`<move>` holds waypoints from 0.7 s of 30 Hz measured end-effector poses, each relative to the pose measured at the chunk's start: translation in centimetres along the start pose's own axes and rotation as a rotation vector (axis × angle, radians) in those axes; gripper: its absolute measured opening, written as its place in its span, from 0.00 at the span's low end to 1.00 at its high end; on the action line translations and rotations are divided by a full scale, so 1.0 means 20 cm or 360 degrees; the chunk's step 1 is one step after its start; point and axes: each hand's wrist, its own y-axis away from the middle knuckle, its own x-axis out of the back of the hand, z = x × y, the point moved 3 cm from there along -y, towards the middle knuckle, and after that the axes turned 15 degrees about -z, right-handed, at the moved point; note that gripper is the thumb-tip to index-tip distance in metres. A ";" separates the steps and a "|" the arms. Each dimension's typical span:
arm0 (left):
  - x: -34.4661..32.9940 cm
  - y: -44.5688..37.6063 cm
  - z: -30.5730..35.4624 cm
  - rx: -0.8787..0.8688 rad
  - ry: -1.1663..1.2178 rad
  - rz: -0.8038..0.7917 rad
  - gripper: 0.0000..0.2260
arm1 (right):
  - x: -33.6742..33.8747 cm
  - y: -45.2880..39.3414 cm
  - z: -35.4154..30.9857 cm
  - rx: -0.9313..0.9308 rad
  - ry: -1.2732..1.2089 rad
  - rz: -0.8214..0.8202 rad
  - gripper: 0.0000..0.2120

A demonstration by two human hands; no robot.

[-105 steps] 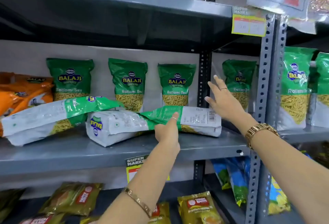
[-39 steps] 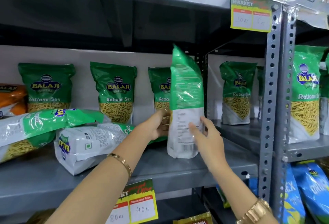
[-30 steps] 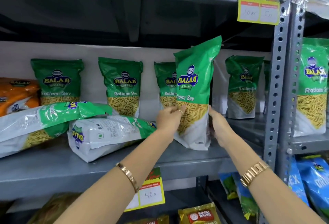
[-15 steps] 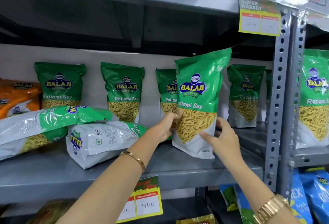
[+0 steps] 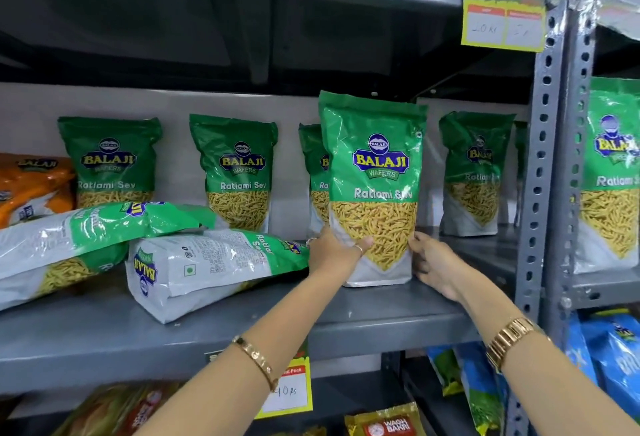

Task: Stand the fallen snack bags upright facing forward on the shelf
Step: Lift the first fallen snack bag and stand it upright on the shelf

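Ratlami Sev bag [image 5: 375, 189] upright on shelf [image 5: 104, 338], logo forward, left hand [image 5: 334, 255] and right hand [image 5: 433, 264] gripping its lower sides

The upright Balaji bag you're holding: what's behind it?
Behind the upright bag, another Ratlami Sev bag stands against the back wall; only its left strip shows. The rest is covered. Left hand and right hand hold the front bag's base.

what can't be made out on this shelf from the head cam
- Third back-row Ratlami Sev bag, head view: mostly hidden by the upright bag.
- Upper price tag: handwriting too faint.
- Lower price tag: partly covered by the left forearm.
- Right hand: fingers hidden behind the bag.
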 end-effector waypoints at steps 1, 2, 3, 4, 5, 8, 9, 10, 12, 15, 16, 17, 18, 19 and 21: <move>0.00 0.00 -0.01 -0.0001 0.0062 -0.0053 0.32 | 0.00 0.00 0.01 0.0016 -0.0034 -0.0009 0.11; 0.00 0.00 -0.01 0.0003 0.0113 -0.0100 0.34 | 0.00 0.00 0.01 0.0033 -0.0063 -0.0017 0.11; 0.00 0.00 -0.02 0.0008 0.0143 -0.0137 0.35 | 0.00 0.00 0.01 0.0046 -0.0078 -0.0019 0.12; 0.00 0.00 -0.02 0.0011 0.0144 -0.0167 0.34 | -0.01 0.00 0.01 0.0050 -0.0076 -0.0020 0.12; 0.00 0.01 -0.01 0.0006 0.0127 -0.0187 0.33 | -0.01 0.01 0.01 0.0049 -0.0068 -0.0030 0.14; 0.01 0.02 -0.01 0.0018 0.0064 -0.0195 0.32 | -0.02 0.02 0.00 0.0030 0.0002 -0.0081 0.18; 0.01 0.03 0.00 0.0019 0.0049 -0.0186 0.32 | -0.02 0.02 0.00 0.0031 0.0038 -0.0078 0.18; 0.00 0.04 0.00 0.0021 0.0038 -0.0175 0.32 | -0.03 0.03 0.00 0.0029 0.0053 -0.0078 0.18; 0.00 0.06 0.00 0.0005 0.0041 -0.0149 0.30 | -0.03 0.05 -0.01 0.0036 0.0052 -0.0095 0.19; -0.01 0.11 0.01 -0.0040 0.0059 -0.0133 0.29 | -0.03 0.10 0.00 0.0047 0.0049 -0.0119 0.20; -0.02 0.13 0.01 -0.0062 0.0072 -0.0131 0.29 | -0.03 0.12 0.00 0.0057 0.0048 -0.0121 0.20; -0.02 0.15 0.01 -0.0083 0.0087 -0.0128 0.29 | -0.02 0.14 0.00 0.0071 0.0049 -0.0120 0.20; -0.02 0.17 0.01 -0.0099 0.0099 -0.0128 0.30 | -0.02 0.15 0.01 0.0087 0.0052 -0.0117 0.20; -0.03 0.19 0.01 -0.0109 0.0106 -0.0130 0.30 | -0.01 0.17 0.01 0.0105 0.0061 -0.0112 0.19; -0.04 0.23 0.03 -0.0125 0.0109 -0.0133 0.31 | 0.00 0.21 0.02 0.0140 0.0100 -0.0109 0.18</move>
